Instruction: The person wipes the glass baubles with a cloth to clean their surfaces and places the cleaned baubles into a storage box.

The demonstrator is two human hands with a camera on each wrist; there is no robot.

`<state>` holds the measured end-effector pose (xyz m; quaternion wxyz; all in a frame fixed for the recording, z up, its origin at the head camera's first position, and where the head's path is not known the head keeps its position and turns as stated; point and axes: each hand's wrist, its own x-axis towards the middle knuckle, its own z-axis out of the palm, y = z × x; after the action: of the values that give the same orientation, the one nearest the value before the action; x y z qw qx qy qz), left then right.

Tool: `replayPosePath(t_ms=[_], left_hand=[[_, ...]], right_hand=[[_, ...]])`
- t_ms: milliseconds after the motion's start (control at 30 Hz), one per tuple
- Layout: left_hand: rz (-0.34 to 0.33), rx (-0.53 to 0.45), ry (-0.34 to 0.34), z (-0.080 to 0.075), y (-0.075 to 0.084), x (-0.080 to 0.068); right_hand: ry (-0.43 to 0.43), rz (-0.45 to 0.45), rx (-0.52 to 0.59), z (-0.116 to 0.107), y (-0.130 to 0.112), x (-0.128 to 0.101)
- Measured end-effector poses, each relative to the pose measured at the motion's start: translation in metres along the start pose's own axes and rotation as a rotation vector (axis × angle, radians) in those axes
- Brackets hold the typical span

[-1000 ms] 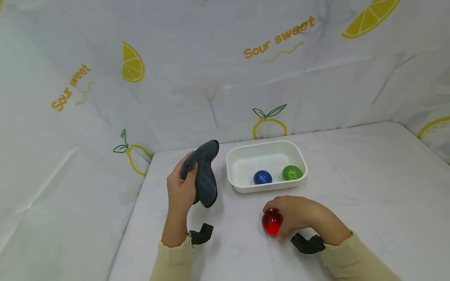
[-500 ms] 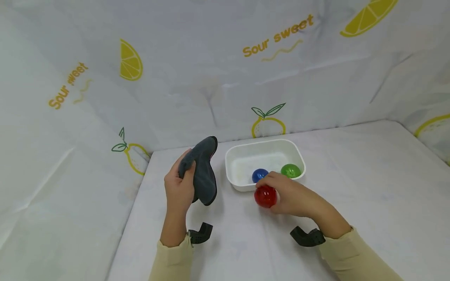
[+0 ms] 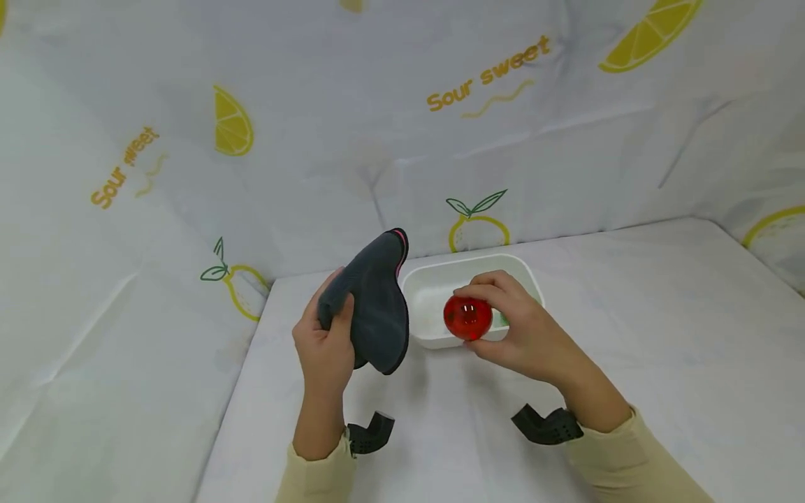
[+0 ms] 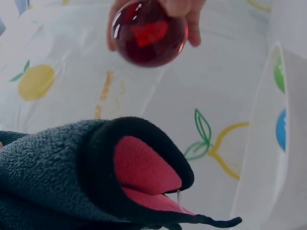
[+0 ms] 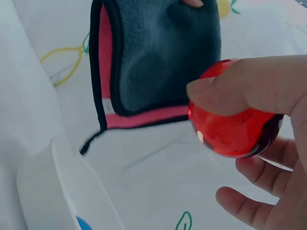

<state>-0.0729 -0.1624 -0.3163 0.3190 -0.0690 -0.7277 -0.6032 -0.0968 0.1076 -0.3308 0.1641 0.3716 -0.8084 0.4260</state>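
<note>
We see "Sour sweet" printed in yellow on the lemon-patterned white cloth (image 3: pixel 377 140) behind a white rectangular plastic tub (image 3: pixel 434 286). Left of the tub, the left hand (image 3: pixel 323 346) pinches a folded dark grey fleece cloth with pink lining (image 3: pixel 377 314), holding it upright above the table. In front of the tub, the right hand (image 3: pixel 518 332) curls its fingers around a shiny red translucent ball (image 3: pixel 468 318), lifted just beside the cloth.

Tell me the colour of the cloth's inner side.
Pink-red, inside the dark grey cloth held by the left hand; the left wrist view shows it best.
</note>
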Motion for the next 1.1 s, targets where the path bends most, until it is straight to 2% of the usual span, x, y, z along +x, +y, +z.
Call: replayPosePath(t_ms=[100, 167, 433, 567, 767, 933, 1100], left_hand=[[0.005, -0.042, -0.016, 0.010, 0.008, -0.002], [0.007, -0.062, -0.051, 0.018, 0.012, -0.004], [0.018, -0.187, -0.292, 0.051, 0.015, -0.020], [0.026, -0.242, -0.363, 0.063, 0.010, -0.027], [0.010, -0.268, -0.390, 0.074, 0.008, -0.032], [0.000, -0.275, -0.405, 0.074, 0.008, -0.032], [0.032, -0.269, -0.427, 0.070, 0.007, -0.032]], right_hand=[[0.041, 0.002, 0.059, 0.000, -0.005, 0.002], [0.064, 0.012, 0.097, 0.000, -0.008, 0.003], [0.160, 0.088, 0.209, 0.006, -0.014, 0.004], [0.223, 0.160, 0.285, 0.009, -0.013, 0.000], [0.315, 0.250, 0.355, 0.015, -0.009, -0.002], [0.368, 0.293, 0.381, 0.021, -0.007, -0.003], [0.363, 0.308, 0.405, 0.026, -0.005, -0.004]])
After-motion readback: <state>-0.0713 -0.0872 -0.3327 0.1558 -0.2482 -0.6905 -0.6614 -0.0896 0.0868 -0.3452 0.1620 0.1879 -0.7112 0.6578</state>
